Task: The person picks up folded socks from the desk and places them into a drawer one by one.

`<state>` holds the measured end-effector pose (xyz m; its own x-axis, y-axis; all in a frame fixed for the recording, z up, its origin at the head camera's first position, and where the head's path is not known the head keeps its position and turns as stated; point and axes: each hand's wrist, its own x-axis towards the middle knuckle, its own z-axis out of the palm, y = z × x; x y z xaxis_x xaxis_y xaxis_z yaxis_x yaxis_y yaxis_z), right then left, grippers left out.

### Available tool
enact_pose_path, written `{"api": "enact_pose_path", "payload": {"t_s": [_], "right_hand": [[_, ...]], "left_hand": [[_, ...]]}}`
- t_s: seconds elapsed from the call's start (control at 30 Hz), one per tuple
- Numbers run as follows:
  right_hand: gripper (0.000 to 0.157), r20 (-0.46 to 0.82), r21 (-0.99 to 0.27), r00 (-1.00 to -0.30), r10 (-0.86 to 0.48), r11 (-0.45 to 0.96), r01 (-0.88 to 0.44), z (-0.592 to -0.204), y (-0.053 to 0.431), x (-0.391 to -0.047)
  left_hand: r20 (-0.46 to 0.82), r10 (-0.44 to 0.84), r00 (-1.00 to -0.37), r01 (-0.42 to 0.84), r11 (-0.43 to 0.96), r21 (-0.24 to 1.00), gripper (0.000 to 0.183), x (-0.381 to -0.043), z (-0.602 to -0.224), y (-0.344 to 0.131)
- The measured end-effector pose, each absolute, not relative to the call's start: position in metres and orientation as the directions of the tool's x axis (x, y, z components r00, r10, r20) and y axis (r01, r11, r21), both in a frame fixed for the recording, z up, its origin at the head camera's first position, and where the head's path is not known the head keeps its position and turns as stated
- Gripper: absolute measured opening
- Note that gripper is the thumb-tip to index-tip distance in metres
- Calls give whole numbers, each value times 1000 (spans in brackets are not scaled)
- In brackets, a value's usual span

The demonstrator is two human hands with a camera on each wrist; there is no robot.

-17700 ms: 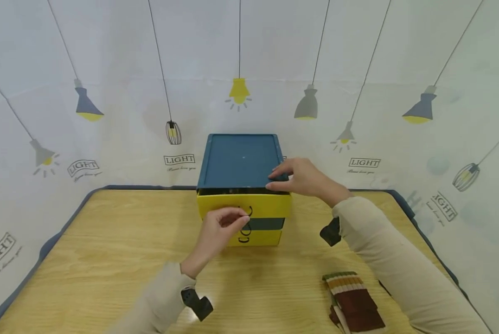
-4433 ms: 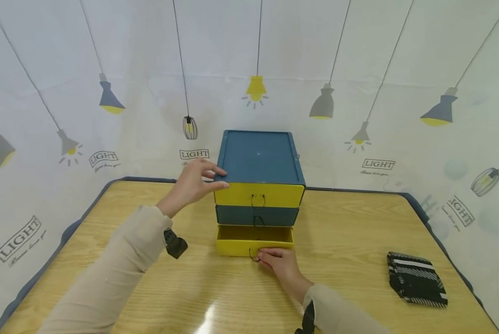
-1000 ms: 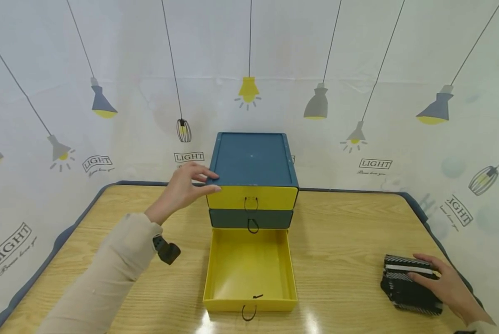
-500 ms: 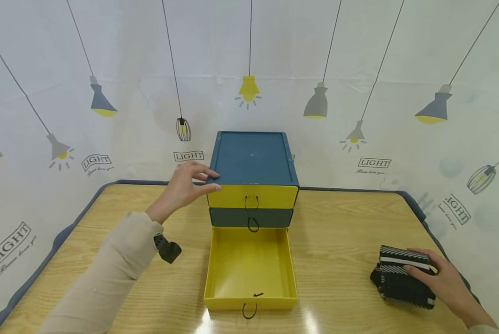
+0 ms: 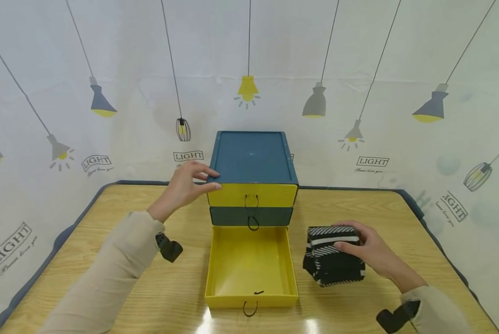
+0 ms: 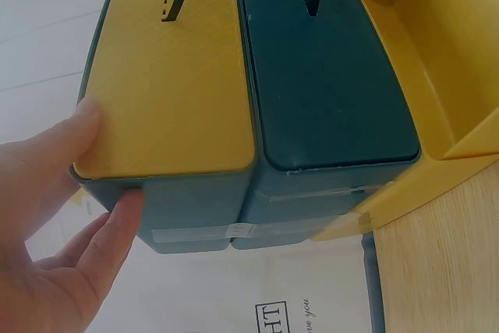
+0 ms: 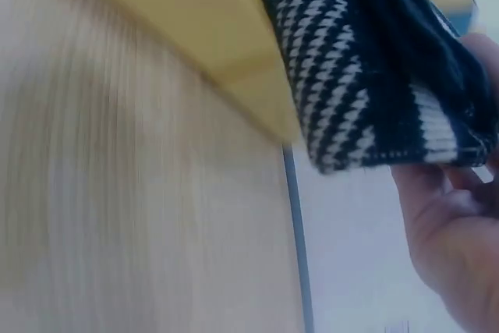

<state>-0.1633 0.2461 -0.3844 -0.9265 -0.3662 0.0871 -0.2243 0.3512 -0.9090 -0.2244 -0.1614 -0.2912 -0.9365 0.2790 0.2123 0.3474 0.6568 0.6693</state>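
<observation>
My right hand grips a folded black-and-white knitted cloth by its right end, thumb over the upper face. The cloth is held beside the right wall of the pulled-out yellow bottom drawer. In the right wrist view, the knitted cloth overlaps the blurred yellow drawer. My left hand rests at the top left corner of the blue drawer cabinet. The left wrist view shows the left thumb on the yellow top drawer's front and fingers against the cabinet's side.
The dark teal middle drawer is pushed in, like the top one. A black loop handle hangs on the bottom drawer's front. Behind the wooden table stands a white backdrop printed with lamps.
My right hand has lifted the knitted cloth and carried it left to the drawer; my left hand has stayed put. Earlier, the bottom drawer was pulled out; a folded maroon striped cloth left the table.
</observation>
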Motion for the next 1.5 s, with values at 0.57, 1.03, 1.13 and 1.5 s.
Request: {"api": "enact_pose_path", "payload": {"t_s": [0.57,1.03,1.13,1.5], "right_hand": [[49,-242,-963,-843,-481,225,148,-399,119,-174],[48,-424,-901,-823,-378,270,341,-398,75,-184],[46,-415,-900,-826,-381,306,310,-400,71,-185],[38,-382,-904,-844,-376,339,258,-412,65,-189]], "left_hand": [[186,267,-946,320,668,672,30,-224,-288,-159],[194,264,-945,325,674,664,30,-225,-289,-159],[201,264,-943,329,675,660,30,-225,-289,-159],[202,268,-942,332,672,662,29,-224,-290,-160]]}}
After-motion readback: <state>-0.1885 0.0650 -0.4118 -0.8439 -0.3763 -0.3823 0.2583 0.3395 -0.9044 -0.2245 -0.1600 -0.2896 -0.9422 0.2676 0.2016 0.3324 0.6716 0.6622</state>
